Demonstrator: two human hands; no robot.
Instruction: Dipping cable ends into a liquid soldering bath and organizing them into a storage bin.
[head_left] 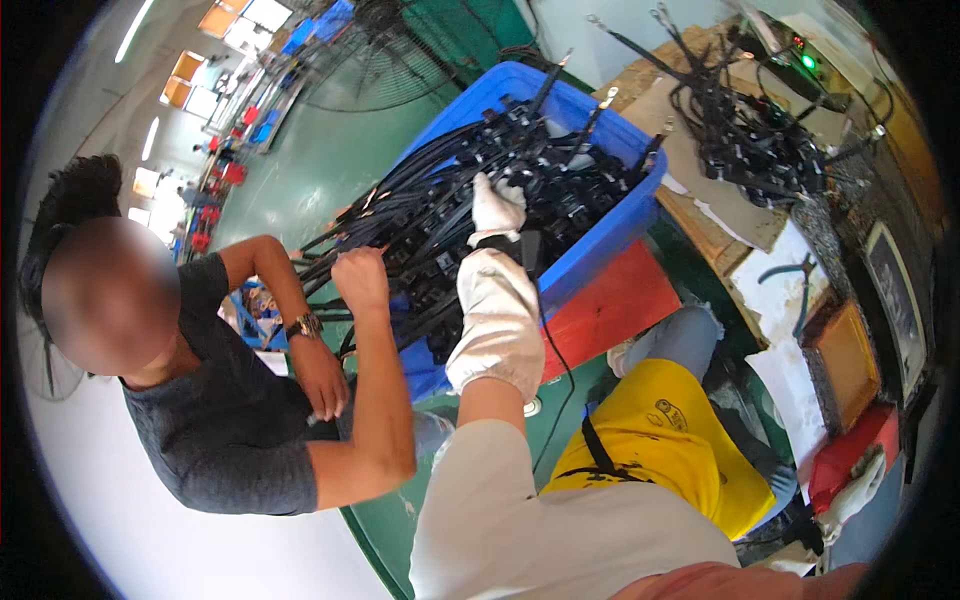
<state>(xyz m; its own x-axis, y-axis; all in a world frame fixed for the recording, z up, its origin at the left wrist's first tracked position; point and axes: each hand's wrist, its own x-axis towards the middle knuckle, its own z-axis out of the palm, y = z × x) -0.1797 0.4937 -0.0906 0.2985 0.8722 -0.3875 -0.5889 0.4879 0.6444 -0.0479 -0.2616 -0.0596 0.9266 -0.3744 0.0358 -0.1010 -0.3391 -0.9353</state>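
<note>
My left hand (497, 208), in a white glove with a black band at the wrist, reaches into a heap of black cables (420, 235). Its fingers are bent in among black connectors (560, 180); what they hold is too small to make out. From the band a thin black cord (571, 385) runs down toward my lap. The cables fill a large blue bin (610, 255), some with bare metal lugs sticking up over its rim. My right hand is out of view. A co-worker's closed bare hand (360, 280) is beside the heap, left of my forearm.
At the right stands a workbench (715, 235) with another bundle of black cables (740, 130), pliers (800, 285) and a wooden tray (848, 362). A white glove (850, 500) lies by a red object. Under the bin is a red surface (630, 300). A large fan (385, 50) stands behind.
</note>
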